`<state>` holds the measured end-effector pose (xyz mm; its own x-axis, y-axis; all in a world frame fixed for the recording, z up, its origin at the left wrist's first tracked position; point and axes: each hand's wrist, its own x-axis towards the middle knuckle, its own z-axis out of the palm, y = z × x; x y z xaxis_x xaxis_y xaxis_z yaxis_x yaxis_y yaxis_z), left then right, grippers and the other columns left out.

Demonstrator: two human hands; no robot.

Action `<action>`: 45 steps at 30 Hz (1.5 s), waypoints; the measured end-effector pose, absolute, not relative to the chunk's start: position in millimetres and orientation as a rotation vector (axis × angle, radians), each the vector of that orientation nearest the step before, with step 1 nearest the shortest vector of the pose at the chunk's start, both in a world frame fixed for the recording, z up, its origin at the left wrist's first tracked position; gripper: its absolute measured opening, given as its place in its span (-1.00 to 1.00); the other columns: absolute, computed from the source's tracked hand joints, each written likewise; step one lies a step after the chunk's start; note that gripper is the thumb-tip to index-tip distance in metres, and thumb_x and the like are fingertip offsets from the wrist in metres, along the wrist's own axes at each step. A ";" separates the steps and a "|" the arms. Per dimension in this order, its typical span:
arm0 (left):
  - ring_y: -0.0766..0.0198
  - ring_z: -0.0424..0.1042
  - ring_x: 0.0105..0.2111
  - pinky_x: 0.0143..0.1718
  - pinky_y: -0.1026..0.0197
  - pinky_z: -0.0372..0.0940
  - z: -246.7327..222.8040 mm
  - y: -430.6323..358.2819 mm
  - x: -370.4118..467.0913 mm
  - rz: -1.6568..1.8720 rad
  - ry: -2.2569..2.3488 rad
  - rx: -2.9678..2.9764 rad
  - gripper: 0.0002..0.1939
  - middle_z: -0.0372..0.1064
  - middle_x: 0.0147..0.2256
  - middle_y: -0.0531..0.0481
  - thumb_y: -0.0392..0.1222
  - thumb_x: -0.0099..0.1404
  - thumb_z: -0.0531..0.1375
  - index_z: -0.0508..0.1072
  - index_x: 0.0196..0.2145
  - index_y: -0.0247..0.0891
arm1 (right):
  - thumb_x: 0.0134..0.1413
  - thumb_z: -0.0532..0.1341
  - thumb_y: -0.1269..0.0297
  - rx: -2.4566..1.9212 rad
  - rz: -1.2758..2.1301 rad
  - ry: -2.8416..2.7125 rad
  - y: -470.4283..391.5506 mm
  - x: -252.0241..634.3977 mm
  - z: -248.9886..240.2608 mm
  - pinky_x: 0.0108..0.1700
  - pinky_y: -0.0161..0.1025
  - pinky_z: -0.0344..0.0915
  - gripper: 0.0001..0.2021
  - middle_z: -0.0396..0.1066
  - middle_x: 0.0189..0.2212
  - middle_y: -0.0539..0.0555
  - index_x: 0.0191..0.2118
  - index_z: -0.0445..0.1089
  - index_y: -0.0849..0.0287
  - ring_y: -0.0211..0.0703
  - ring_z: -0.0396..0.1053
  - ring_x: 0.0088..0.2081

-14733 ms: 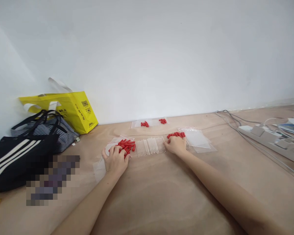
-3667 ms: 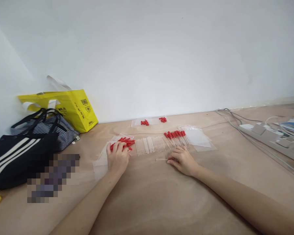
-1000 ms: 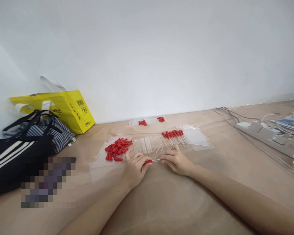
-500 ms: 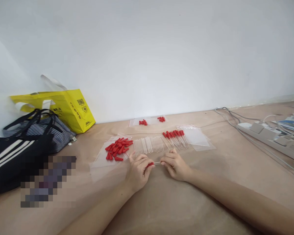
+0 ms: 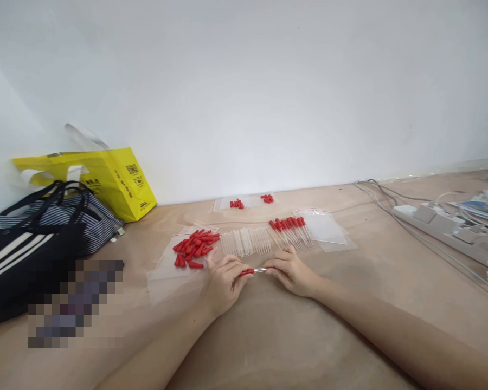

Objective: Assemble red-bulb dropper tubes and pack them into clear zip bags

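My left hand (image 5: 226, 283) pinches a red rubber dropper bulb (image 5: 246, 272) near the middle of the table. A clear glass tube (image 5: 261, 270) runs from the bulb's narrow end to the fingertips of my right hand (image 5: 291, 273), which are closed on it. Beyond my hands lies a row of loose glass tubes (image 5: 246, 241). To their right rest several droppers (image 5: 289, 225) with red bulbs on their tubes. Left of the row is a pile of loose red bulbs (image 5: 194, 246) on a clear plastic bag (image 5: 162, 269).
Another plastic bag (image 5: 327, 230) lies right of the droppers. By the wall are small red bulbs (image 5: 236, 204) on a bag. A yellow bag (image 5: 126, 184) and a black bag (image 5: 32, 265) stand at left. A power strip (image 5: 455, 225) with cables is at right.
The red bulb shows a little further out of my left fingers, toward the right hand. Both hands stay at almost the same place; the view has shifted slightly.
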<state>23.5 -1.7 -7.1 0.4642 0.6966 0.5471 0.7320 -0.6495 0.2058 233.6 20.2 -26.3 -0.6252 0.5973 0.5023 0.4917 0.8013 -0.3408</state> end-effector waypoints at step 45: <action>0.03 0.22 -0.10 0.00 -0.17 -0.12 -0.1 17.0 -6.6 -0.785 -1.342 -1.966 -0.88 0.35 -0.19 -0.13 -0.23 0.10 0.12 0.44 -0.51 -0.23 | 0.02 -0.01 0.35 -2.011 -0.087 -2.065 80.6 202.8 -14.7 -0.15 -0.03 -0.09 -0.73 0.41 -0.38 0.30 -0.43 0.42 0.33 0.03 0.29 -0.27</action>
<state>-6.6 17.0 -0.1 0.3053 0.5726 0.7608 0.9439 -0.2877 -0.1622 202.8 80.6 -14.7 -0.0100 0.9746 0.2238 0.9899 0.0413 -0.1355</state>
